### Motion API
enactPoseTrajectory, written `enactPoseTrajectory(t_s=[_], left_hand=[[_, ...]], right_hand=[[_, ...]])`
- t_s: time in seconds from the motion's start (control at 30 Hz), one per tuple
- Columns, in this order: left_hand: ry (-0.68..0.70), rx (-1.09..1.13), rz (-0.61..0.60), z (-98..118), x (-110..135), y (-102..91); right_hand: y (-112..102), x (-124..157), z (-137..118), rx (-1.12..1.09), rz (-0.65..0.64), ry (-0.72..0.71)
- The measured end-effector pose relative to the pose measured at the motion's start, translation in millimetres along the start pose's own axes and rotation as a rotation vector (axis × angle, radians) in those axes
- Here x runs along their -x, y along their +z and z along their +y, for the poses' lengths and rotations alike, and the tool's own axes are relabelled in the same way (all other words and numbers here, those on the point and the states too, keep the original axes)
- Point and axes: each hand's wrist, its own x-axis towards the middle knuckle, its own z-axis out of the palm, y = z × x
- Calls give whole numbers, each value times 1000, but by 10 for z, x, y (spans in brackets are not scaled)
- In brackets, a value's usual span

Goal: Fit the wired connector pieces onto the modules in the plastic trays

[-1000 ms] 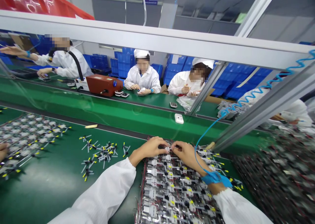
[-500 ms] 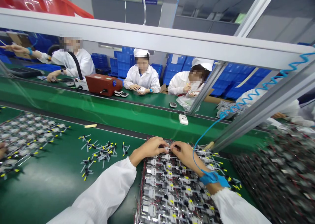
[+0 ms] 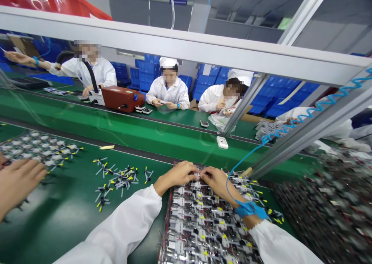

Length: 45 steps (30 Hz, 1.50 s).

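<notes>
My left hand (image 3: 181,172) and my right hand (image 3: 214,181) meet over the far end of a tray of small assemblies (image 3: 186,221), fingertips pinched close together. Whatever sits between the fingertips is too small and too covered to make out. Rows of clear and white parts with black pieces, yellow tips and thin red wires fill the tray. A blue wrist strap (image 3: 250,210) with a blue cord is around my right wrist. To the left of my left hand lies a loose heap of small grey, black and yellow-tipped parts (image 3: 124,179) on the green tabletop (image 3: 84,233).
A co-worker's hand (image 3: 21,182) reaches in at the left, near another filled tray (image 3: 35,146). Dark stacked trays (image 3: 328,202) stand at the right. A metal post (image 3: 244,105) rises beyond my right hand. A white device (image 3: 222,142) lies on the green conveyor; co-workers sit behind it.
The co-worker's hand at the left has come further into view over the table. The white device has shifted right along the conveyor. My own hands stay almost in the same place.
</notes>
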Motion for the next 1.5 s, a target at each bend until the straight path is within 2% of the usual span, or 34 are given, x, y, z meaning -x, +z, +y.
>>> enactPoseTrajectory(t_s=[0.17,0.23,0.3,0.37,0.47,0.57,0.63,0.7,0.83,0.9,1.0,1.07,1.13,1.2,1.27,1.33,1.5], left_hand=[[-25,0,-25,50,-20,-16],[-37,14,-80,73,-9,-128],[-70,20,-124,47,57,-334],[-171,-2,-111,-55,197,-611],[-425,-73,-86,-304,504,-1017],[-637,-80,-190,-487,757,-1201],[-719,-59,-257,-507,804,-1160],[-773,-50,-292,-470,749,-1040],[-830,-77,-268,-367,561,-870],[-792,-69,-209,-316,530,-909],[-658,-18,-96,-185,530,-1053],[-516,89,50,-50,486,-1103],[-367,252,228,98,378,-1056],[-272,412,356,222,222,-924],[-259,527,390,302,60,-763],[-282,652,375,340,-73,-632],[-337,894,299,346,-185,-519]], right_hand=[[7,21,19,59,1,-47],[-9,45,16,101,9,-68],[-30,74,11,153,23,-86],[-49,102,8,200,38,-99],[-70,128,9,243,57,-113],[-82,114,2,259,97,-118],[-91,81,-23,256,134,-113],[-109,46,-70,240,162,-113],[-187,37,-215,187,195,-123],[-247,69,-301,155,205,-119],[-328,128,-462,85,232,-89],[-352,151,-592,-15,265,-75],[-344,151,-713,-98,299,-94],[-314,128,-787,-105,314,-131],[-285,86,-788,-77,305,-157],[-275,38,-727,-69,309,-169],[-309,-31,-546,-76,341,-119]])
